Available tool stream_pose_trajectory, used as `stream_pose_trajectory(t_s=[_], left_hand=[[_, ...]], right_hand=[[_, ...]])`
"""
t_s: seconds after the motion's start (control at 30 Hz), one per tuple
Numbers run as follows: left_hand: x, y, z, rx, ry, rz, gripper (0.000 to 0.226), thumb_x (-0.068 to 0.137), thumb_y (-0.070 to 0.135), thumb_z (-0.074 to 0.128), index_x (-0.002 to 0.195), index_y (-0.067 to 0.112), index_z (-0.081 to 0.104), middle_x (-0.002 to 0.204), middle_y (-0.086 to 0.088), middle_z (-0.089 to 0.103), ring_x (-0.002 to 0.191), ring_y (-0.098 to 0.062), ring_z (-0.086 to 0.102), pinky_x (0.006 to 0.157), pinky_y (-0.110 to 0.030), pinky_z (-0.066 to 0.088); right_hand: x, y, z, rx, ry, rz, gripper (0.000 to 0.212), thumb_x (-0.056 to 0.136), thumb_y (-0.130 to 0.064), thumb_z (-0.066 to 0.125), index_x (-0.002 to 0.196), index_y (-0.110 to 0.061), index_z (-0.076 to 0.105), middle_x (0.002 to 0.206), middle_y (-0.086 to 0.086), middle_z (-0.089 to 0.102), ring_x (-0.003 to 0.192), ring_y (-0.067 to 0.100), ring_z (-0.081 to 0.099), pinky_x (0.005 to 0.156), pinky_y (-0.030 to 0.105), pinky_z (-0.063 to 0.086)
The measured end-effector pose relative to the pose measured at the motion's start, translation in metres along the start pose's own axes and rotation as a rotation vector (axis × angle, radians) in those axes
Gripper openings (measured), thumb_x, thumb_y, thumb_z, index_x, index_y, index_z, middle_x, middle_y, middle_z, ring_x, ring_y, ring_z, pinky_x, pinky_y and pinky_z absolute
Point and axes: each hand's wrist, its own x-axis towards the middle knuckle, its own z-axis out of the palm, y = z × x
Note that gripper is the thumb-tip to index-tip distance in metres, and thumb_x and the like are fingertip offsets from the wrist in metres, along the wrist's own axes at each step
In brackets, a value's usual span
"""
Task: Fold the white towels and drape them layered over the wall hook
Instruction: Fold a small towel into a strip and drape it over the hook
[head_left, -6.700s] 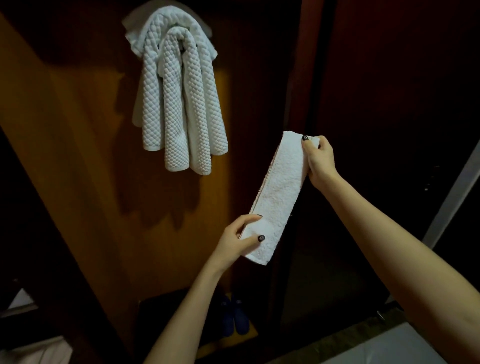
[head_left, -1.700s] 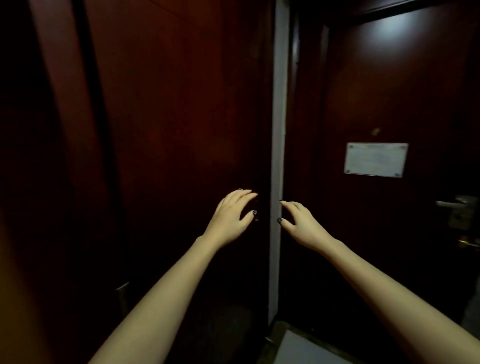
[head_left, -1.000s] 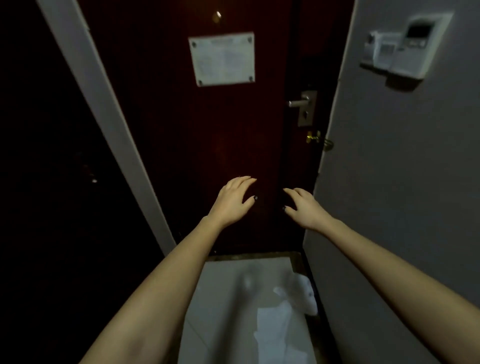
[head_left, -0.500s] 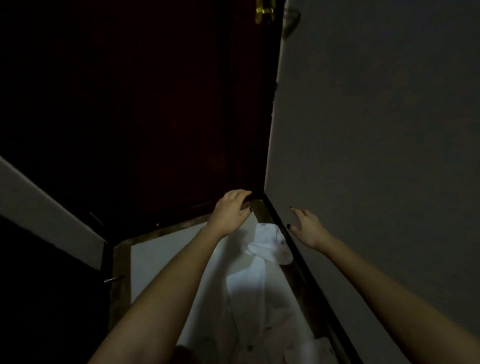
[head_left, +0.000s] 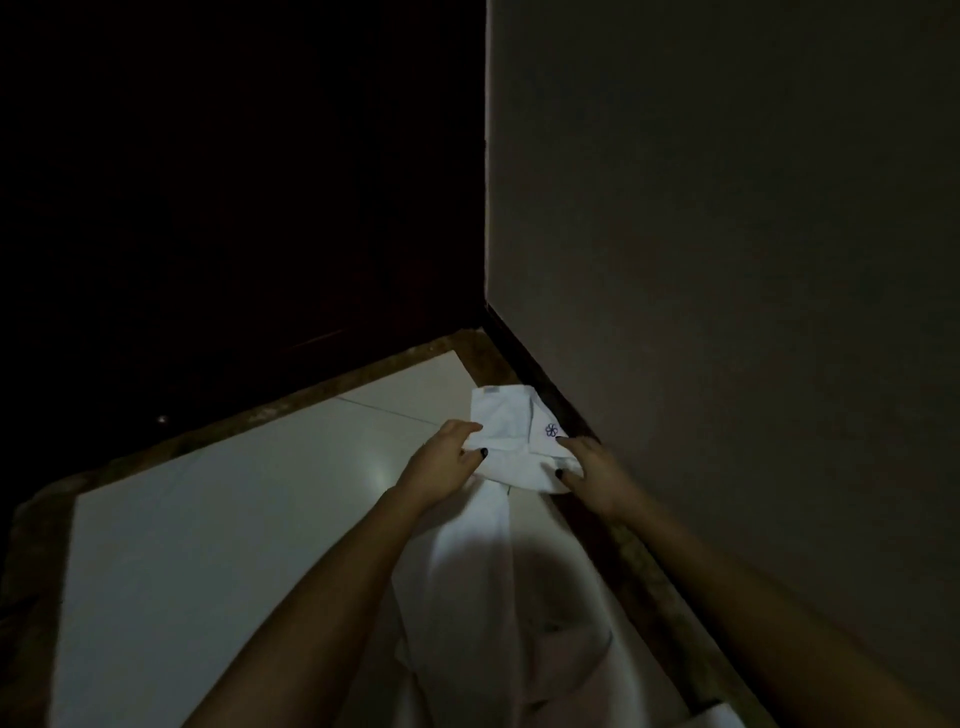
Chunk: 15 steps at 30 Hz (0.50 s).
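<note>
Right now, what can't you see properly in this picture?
Head view:
- Dark area left of the wall: too dim to make out.
- Cloth: lower end cut off by the bottom edge, partly behind the left arm.
- Logo: too small to read.

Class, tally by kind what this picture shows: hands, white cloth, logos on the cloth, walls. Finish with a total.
hands: 2, left hand and right hand, both gripping the white cloth
white cloth: 1 heap; separate pieces cannot be told
logo: 1
grey wall: 1
total: 5
</note>
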Motion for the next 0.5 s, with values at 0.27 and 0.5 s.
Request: stream_pose_trajectory(t_s=[0.27, 0.5], left_hand=[[0.062, -0.093, 0.085, -0.004, -0.031, -0.063, 0.042, 0.098, 0.031, 0.054, 0.139, 0.019, 0.05, 0.146, -0.003, 0.047, 0.129, -0.021, 0.047, 0.105, -0.028, 0.035], [0.088, -0.136, 0.13, -0.183, -0.017, -0.151, 0.047, 0.098, 0.032, 0.053, 0.143, 0.024, 0.045, 0.15, 0.0, 0.043, 0.132, -0.015, 0.043, 0.097, -0.016, 0.028]], right_hand=[[0.099, 0.043, 0.104, 0.155, 0.061, -0.015, 0.045, 0.1, -0.015, 0.052, 0.144, -0.006, 0.044, 0.148, 0.012, 0.045, 0.136, 0.024, 0.043, 0.112, 0.022, 0.025], [0.171, 0.057, 0.16, -0.226, -0.005, -0.093, 0.049, 0.098, -0.039, 0.051, 0.144, -0.022, 0.042, 0.154, 0.003, 0.033, 0.148, 0.025, 0.015, 0.118, 0.044, 0.017]])
